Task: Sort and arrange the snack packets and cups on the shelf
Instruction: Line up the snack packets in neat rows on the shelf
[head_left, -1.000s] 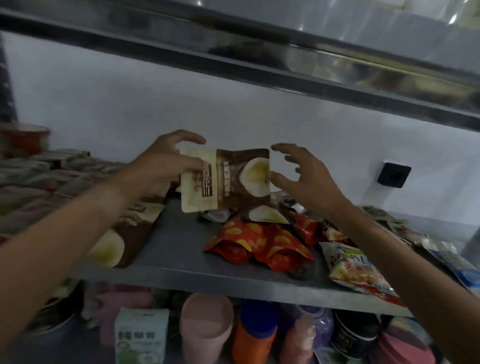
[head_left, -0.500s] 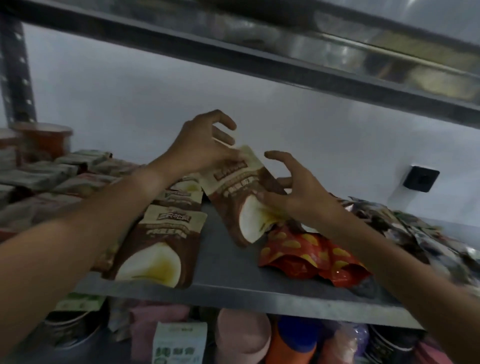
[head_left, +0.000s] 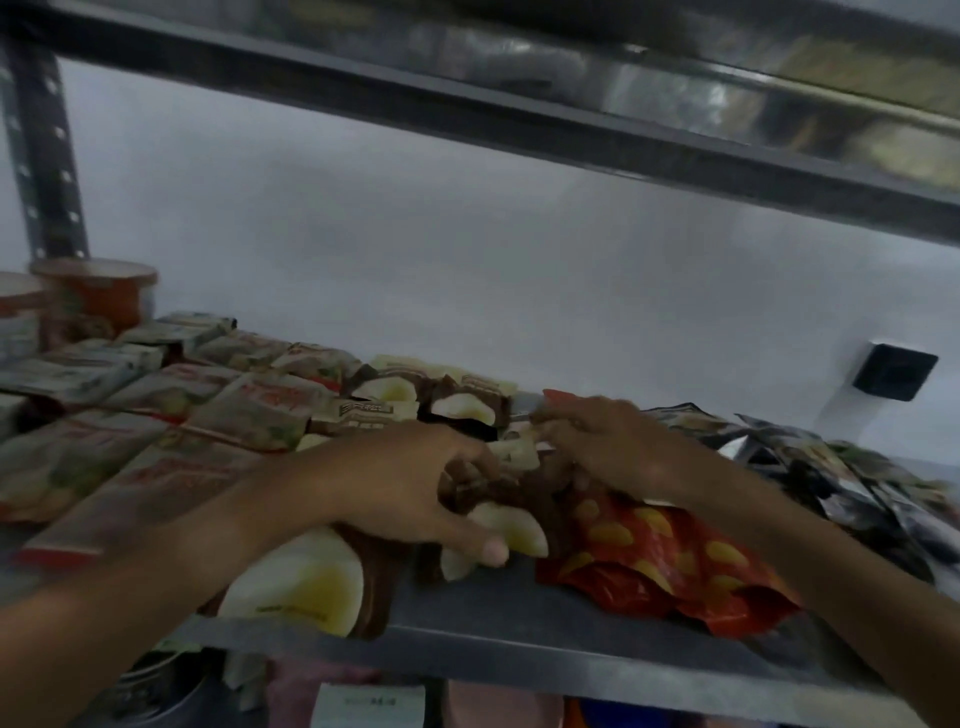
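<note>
A brown-and-cream snack packet lies low on the grey metal shelf, on the row of like packets. My left hand grips its near end, thumb on its lower edge. My right hand pinches its far cream top edge. Another brown packet lies at the shelf's front under my left wrist. More of them stand behind. Red packets with yellow chips lie right of my hands. Two orange-and-white cups stand at the far left back.
Rows of pale packets with red print fill the shelf's left side. A heap of dark silvery packets lies at the right. An upper shelf hangs close overhead. A black wall box sits at the right. Cups and bottles stand on the shelf below.
Both hands have lowered the brown packet from mid-air down onto the row on the shelf, and the view has shifted left, showing more of the pale packets and the cups.
</note>
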